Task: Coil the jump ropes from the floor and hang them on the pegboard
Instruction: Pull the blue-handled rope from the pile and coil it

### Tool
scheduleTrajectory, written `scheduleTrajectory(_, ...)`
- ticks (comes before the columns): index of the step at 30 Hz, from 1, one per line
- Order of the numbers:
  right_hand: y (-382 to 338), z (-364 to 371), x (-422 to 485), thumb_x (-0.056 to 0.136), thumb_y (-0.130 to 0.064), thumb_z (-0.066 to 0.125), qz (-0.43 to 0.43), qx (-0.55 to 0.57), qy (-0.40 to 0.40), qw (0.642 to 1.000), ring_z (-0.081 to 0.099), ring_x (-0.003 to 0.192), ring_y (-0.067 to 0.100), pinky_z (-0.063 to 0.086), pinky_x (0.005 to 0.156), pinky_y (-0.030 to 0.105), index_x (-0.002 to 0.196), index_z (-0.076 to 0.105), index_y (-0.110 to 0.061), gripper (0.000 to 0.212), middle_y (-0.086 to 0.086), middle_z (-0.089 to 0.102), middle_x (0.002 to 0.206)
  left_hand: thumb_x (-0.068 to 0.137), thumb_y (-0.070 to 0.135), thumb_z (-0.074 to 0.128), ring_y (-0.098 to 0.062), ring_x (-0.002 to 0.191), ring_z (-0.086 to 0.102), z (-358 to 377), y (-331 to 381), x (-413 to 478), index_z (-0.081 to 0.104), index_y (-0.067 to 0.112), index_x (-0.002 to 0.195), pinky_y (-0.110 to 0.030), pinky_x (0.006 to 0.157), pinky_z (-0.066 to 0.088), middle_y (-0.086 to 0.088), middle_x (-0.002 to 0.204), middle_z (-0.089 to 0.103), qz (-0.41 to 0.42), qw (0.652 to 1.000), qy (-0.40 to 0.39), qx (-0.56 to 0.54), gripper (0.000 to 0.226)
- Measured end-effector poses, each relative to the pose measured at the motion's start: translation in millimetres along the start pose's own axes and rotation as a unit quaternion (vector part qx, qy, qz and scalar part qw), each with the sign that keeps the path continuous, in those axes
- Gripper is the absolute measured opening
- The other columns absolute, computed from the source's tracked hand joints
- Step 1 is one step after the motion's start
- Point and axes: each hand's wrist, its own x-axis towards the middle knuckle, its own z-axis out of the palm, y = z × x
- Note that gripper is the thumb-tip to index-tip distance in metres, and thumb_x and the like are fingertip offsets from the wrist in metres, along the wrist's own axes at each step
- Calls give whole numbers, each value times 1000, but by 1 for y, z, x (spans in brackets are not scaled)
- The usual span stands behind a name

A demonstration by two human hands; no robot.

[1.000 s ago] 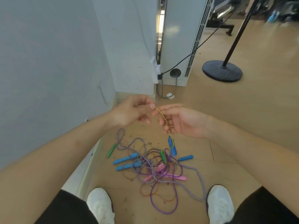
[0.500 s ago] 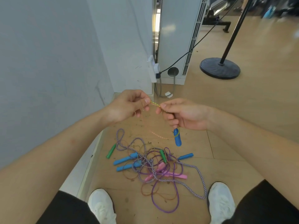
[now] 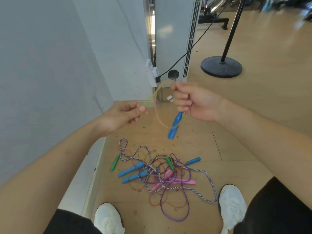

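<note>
While both hands are up in front of the person, the right hand is curled into a fist round a thin yellow and orange rope; the left hand, at 9 o'clock from it, pinches the same rope between thumb and finger, with the other fingers bent in; the rope makes a loop between the two hands and looks blurry; a blue handle hangs on this rope just under the right fist, tilted, with some rope wound round it.

At 6 o'clock from the hands, a pile of jump ropes lies in a tangle on the wooden floor; a purple and white striped rope runs through the pile and bends out toward 4 o'clock; a thin purple rope loops out at 6 o'clock; a green handle lies at the 9 o'clock edge of the pile, two blue handles lie side by side near it, and pink handles lie in the middle.

Two white shoes stand near the pile, the left shoe at 7 o'clock and the right shoe at 4 o'clock, just beside the striped rope.

A grey wall fills the 9 o'clock side; a white power strip sits at 12 o'clock from the hands; a round black stand base rests on the floor at 1 o'clock.
</note>
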Motion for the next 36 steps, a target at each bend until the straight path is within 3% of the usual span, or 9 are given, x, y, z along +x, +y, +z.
scheduleTrajectory(3, -21, -18, 3, 107, -26, 38, -55, 165, 91, 980, 23, 39, 5, 23, 41, 19, 81, 52, -18, 30, -9, 29, 49, 98, 32, 57, -17, 73, 50, -5, -4, 0, 74, 12, 101, -28, 74, 46, -7, 77, 53, -10, 1000, 22, -7, 26)
scheduleTrajectory(6, -35, -40, 3, 107, -22, 37, -95, 248, 209, 941, 23, 37, 7, 23, 39, 20, 76, 49, -18, 33, -9, 29, 47, 98, 25, 61, -20, 75, 53, -10, -10, 2, 72, 11, 101, -33, 79, 49, -19, 83, 57, -33, 999, 40, 1, 18)
scheduleTrajectory(8, -41, -52, 4, 105, -15, 35, -116, 286, 273, 911, 21, 34, 8, 21, 37, 20, 74, 46, -19, 34, -8, 28, 45, 95, 24, 65, -20, 77, 59, -14, -16, 4, 71, 10, 102, -30, 81, 53, -15, 82, 63, -63, 997, 33, 29, 17)
scheduleTrajectory(11, -42, -70, 10, 103, -10, 31, -124, 309, 328, 884, 21, 32, 9, 20, 35, 21, 72, 44, -20, 35, -8, 28, 44, 94, 25, 67, -22, 80, 68, -20, -26, 4, 69, 9, 103, -31, 85, 55, -4, 76, 64, -105, 992, -4, 72, 18)
scheduleTrajectory(16, -32, -81, 16, 102, -10, 32, -87, 248, 368, 892, 23, 34, 9, 22, 39, 21, 79, 47, -20, 29, -8, 30, 48, 100, 14, 56, -17, 58, 67, -18, -25, 4, 55, 4, 96, -25, 65, 58, -9, 74, 55, -105, 994, 37, 0, 11)
scheduleTrajectory(20, -19, -60, 17, 102, -12, 43, -39, 132, 335, 932, 37, 41, 7, 34, 42, 20, 86, 55, -16, 21, -6, 45, 56, 98, 20, 62, -16, 57, 53, -7, -15, 6, 58, 7, 88, -30, 64, 52, -1, 67, 52, -67, 992, 47, 92, 17)
scheduleTrajectory(25, 18, -10, 0, 103, -5, 45, 1, -130, 184, 974, 65, 60, 21, 52, 55, 29, 108, 60, -5, 16, 10, 66, 77, 97, 24, 64, -13, 62, 51, 29, 13, -7, 65, 13, 84, -26, 59, 47, 1, 63, 53, -29, 985, -119, 123, 16)
scheduleTrajectory(30, 51, 23, -11, 106, -11, 41, 82, -180, 41, 979, 71, 72, 31, 58, 62, 33, 102, 57, -7, 17, 18, 69, 92, 96, 20, 66, -6, 53, 51, 39, 24, -9, 68, 9, 87, -25, 53, 48, 9, 52, 55, 9, 992, -54, 113, 14)
scheduleTrajectory(36, 53, 25, -13, 105, -12, 42, 73, -229, 15, 971, 52, 52, 18, 45, 52, 29, 99, 57, -8, 16, 7, 61, 68, 88, 24, 75, -13, 56, 56, 34, 23, -10, 72, 13, 85, -26, 53, 49, 2, 58, 63, 5, 996, 9, 92, 12)
